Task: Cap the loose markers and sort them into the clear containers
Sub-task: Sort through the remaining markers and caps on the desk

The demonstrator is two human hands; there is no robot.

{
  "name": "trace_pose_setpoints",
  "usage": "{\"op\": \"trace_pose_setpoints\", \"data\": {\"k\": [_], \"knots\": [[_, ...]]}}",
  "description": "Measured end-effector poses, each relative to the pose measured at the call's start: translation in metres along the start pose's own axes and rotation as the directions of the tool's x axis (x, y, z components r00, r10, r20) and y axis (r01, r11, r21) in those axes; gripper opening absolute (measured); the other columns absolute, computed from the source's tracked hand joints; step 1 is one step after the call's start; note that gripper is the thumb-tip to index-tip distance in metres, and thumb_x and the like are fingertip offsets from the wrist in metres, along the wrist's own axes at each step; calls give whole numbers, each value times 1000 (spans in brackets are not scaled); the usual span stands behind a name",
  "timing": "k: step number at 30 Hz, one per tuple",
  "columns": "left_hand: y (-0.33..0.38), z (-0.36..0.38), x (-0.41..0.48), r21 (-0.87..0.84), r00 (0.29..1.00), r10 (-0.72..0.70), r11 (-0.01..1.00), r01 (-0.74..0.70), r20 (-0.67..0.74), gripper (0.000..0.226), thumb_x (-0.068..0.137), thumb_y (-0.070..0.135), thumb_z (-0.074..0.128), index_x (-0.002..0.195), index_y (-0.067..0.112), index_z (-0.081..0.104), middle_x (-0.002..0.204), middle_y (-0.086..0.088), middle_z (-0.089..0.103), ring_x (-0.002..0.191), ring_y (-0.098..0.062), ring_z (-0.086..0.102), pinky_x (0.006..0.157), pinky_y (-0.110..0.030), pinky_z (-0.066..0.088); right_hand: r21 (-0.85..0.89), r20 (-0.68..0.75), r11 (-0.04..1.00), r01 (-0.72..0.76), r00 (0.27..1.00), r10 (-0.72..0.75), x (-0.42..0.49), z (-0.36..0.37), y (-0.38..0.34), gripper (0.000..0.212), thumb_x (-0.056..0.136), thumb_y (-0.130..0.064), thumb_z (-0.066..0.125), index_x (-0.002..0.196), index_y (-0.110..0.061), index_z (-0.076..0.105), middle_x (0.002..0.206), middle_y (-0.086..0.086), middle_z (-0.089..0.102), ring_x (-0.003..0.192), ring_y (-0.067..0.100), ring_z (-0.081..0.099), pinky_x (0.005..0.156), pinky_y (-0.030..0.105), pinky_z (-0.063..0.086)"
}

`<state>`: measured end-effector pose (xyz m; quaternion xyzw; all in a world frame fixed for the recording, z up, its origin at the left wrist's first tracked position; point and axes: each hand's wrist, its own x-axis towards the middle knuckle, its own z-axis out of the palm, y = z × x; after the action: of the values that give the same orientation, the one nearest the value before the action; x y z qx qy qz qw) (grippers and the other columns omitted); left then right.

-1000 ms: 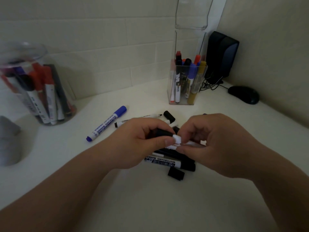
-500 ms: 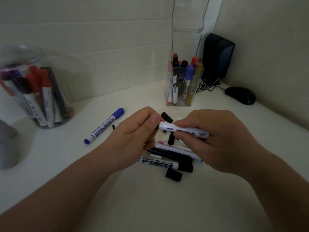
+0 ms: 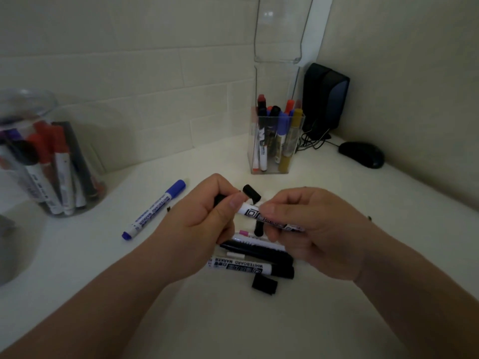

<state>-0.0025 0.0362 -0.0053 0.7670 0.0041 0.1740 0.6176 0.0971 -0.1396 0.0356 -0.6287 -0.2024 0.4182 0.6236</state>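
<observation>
The light is dim. A pale tiled wall (image 3: 129, 73) runs along the back and meets a plain wall (image 3: 414, 73) at the right in a corner. A white surface (image 3: 233, 322) fills the foreground. In the corner stands a black speaker (image 3: 325, 99), tangled cables (image 3: 312, 141) at its foot, a black mouse (image 3: 361, 154) near it on the right

Dim, yellowish light leaves soft shadows on the white counter (image 3: 233, 320) beside the round clear plastic jar (image 3: 51, 164), blurred at the bent wide-angle edge, and a small glint marks the tall clear acrylic holder (image 3: 268, 14).
</observation>
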Motion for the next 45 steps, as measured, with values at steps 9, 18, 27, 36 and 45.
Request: {"op": "trace_pose_setpoints", "data": {"k": [9,18,27,36,45], "knots": [[8,12,2,11,993,0,1000,1,-121,12,78,37,61,91,39,62,71,-1,63,59,-18,61,57,-24,50,-822,8,520,233,917,-399,-1,-3,5,15,84,-46,73,90,-32,72,80,-11,65,67,3,54,60,21,44],[4,-16,3,37,931,102,995,-95,-350,32,94,-2,54,77,23,63,63,-9,56,52,-22,47,54,-32,41,-568,-246,698,436,719,-649,14,-13,-64,62,89,-7,69,139,-32,44,81,5,72,60,13,70,52,25,55],[-2,-18,-1,492,965,256,848,-198,-54,32,91,42,44,66,26,54,60,3,51,52,-11,47,49,-12,32,-827,-276,391,404,315,-908,108,-46,-130,40,95,-10,57,132,-24,52,89,2,66,70,13,67,68,38,60],[-13,-14,4,629,971,236,761,-157,-43,51,88,62,44,58,21,50,58,3,54,46,-11,45,45,-24,37,-957,2,-187,-221,641,-768,137,-60,-116,29,99,-19,44,108,-13,70,109,5,69,98,22,62,99,36,44],[-11,-12,4,613,972,216,782,-116,-93,48,86,61,44,59,22,52,47,0,47,50,-18,51,46,-23,37,-989,-146,-20,-149,984,-103,15,-55,-67,2,94,-27,65,92,-27,64,87,-13,60,81,2,56,71,21,42]]}}
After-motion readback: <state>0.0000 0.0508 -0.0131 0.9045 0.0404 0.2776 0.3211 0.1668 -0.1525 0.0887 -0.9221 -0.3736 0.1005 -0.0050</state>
